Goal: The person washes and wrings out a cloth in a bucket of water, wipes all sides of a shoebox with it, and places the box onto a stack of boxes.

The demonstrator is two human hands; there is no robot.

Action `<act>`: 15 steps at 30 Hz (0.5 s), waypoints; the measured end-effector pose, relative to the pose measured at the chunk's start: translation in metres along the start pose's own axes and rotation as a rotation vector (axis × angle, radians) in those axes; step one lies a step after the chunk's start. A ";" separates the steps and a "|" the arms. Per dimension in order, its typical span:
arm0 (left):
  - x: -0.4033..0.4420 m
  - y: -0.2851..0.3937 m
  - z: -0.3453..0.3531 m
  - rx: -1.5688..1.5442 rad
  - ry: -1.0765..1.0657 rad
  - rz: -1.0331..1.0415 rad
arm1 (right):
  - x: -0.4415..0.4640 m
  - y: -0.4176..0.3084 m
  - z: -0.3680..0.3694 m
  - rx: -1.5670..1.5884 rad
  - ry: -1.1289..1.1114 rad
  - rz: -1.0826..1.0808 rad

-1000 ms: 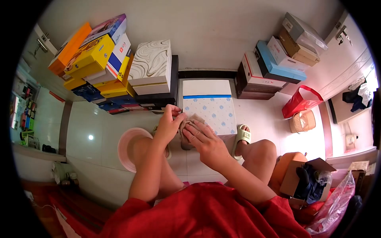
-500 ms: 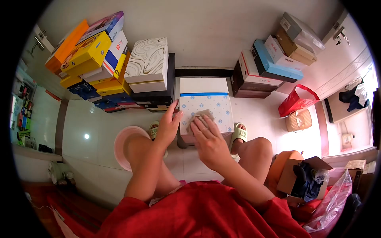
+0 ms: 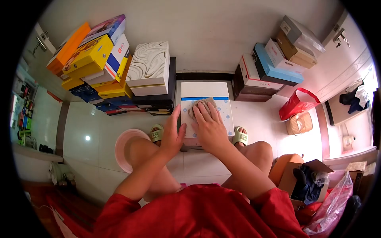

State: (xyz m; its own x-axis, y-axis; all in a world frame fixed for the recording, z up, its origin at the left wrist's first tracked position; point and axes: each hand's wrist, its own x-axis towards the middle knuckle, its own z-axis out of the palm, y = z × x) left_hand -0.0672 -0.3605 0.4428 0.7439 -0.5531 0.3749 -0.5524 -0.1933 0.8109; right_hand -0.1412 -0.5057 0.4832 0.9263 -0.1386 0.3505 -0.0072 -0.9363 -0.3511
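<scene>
A white box with a small blue pattern and a blue stripe stands between my knees. My right hand presses a crumpled beige-brown cloth flat against its patterned surface, just below the stripe. Along the box's left edge rests my left hand, fingers stretched out and thumb apart, with nothing gripped in it. Whether its fingertips touch the box's side is hard to tell. What the box stands on is mostly hidden beneath it.
Stacked shoe boxes rise on the left by a marbled box; more boxes are piled right. A pink basin sits beside my left leg. Further right are a red bag, a wicker basket and an open carton.
My right hand and the cloth have slid up the box towards the blue stripe. My left hand has shifted slightly down and right along the box's left edge.
</scene>
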 end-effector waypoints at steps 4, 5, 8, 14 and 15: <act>0.001 0.004 0.001 -0.171 0.008 -0.031 | 0.015 -0.014 0.027 -0.054 0.163 -0.079; 0.001 0.006 0.001 -0.241 0.016 -0.041 | 0.014 -0.015 0.029 -0.054 0.152 -0.090; -0.001 0.003 0.000 -0.221 0.012 -0.008 | 0.011 -0.006 0.022 -0.064 0.120 -0.158; -0.001 0.002 0.002 -0.071 0.009 -0.036 | 0.002 0.016 -0.004 -0.083 -0.038 -0.099; -0.001 0.004 0.002 -0.074 0.012 -0.037 | -0.001 0.016 -0.001 -0.128 -0.011 -0.051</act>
State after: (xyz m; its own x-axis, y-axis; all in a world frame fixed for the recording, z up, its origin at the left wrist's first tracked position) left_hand -0.0703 -0.3626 0.4444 0.7678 -0.5373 0.3491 -0.4958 -0.1531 0.8549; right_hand -0.1426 -0.5213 0.4782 0.9309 -0.0863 0.3550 -0.0070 -0.9757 -0.2189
